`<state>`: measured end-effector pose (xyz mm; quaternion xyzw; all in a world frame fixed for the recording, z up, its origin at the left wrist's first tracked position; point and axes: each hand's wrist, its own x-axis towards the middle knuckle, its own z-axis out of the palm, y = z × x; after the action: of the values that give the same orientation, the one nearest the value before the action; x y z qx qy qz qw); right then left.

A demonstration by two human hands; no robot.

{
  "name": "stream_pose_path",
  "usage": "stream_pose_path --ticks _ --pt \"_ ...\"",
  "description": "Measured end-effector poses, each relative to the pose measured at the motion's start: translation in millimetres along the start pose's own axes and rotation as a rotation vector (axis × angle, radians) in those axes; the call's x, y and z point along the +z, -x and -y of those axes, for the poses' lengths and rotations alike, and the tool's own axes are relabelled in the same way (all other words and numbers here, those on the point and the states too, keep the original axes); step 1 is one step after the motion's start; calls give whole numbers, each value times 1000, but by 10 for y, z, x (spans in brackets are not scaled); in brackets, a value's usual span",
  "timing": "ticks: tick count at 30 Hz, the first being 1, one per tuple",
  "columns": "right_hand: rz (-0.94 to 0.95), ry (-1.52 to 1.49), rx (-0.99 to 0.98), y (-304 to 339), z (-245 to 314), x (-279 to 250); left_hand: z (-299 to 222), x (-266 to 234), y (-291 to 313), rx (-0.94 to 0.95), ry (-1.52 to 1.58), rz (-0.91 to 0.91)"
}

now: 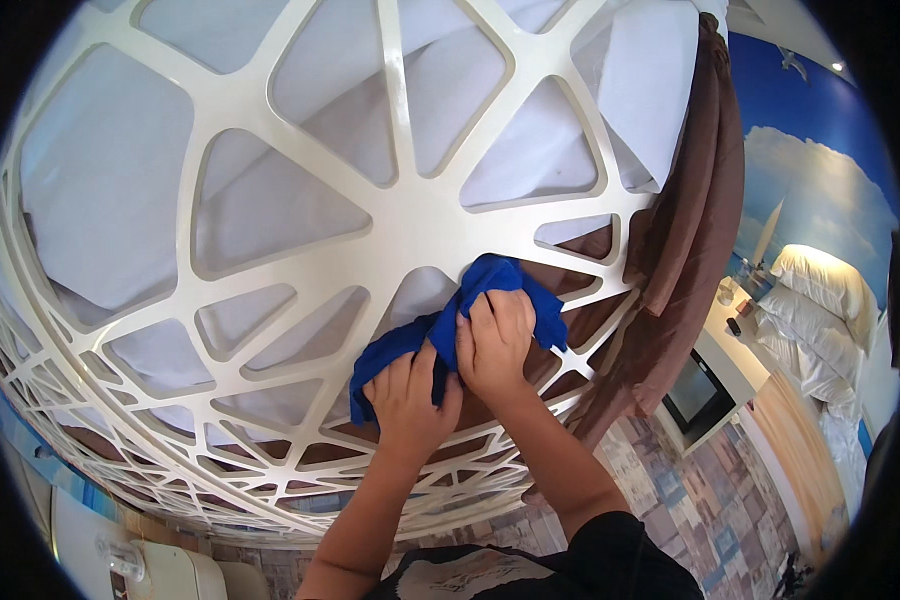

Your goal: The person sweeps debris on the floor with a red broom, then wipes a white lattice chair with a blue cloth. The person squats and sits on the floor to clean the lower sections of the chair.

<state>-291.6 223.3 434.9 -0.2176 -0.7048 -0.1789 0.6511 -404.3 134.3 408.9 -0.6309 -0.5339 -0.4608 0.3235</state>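
Observation:
A white lattice panel (410,225) with large cut-out openings fills most of the view. Both hands press a bunched blue cloth (490,275) against its struts, just below the wide hub where several bars meet. My left hand (410,400) lies lower, its fingers curled over the cloth's lower left part. Higher and to the right, my right hand (495,340) grips the upper part, with cloth bunched above and beside the fingers. White fabric (120,180) shows behind the lattice openings.
A brown curtain (685,210) hangs along the panel's right edge. Farther right stand a bedside cabinet (735,350) and stacked white pillows (815,300). Patchwork-patterned flooring (670,490) shows below. At the lower left is a pale rounded fixture (170,570).

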Motion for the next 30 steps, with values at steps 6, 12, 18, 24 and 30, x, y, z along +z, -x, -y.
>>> stream_pose_path --ticks 6,12,18,24,30 --pt "158 219 164 473 -153 -237 -21 -35 26 -8 10 55" --pt "-11 167 214 378 -236 -509 -243 -119 -65 -41 211 53" --pt "16 135 99 -157 -369 -284 -414 44 -167 -55 360 -11" --pt "74 296 165 33 -917 -587 -552 13 8 -33 463 94" --pt "183 396 82 269 -1128 -660 -676 86 54 60 542 96"
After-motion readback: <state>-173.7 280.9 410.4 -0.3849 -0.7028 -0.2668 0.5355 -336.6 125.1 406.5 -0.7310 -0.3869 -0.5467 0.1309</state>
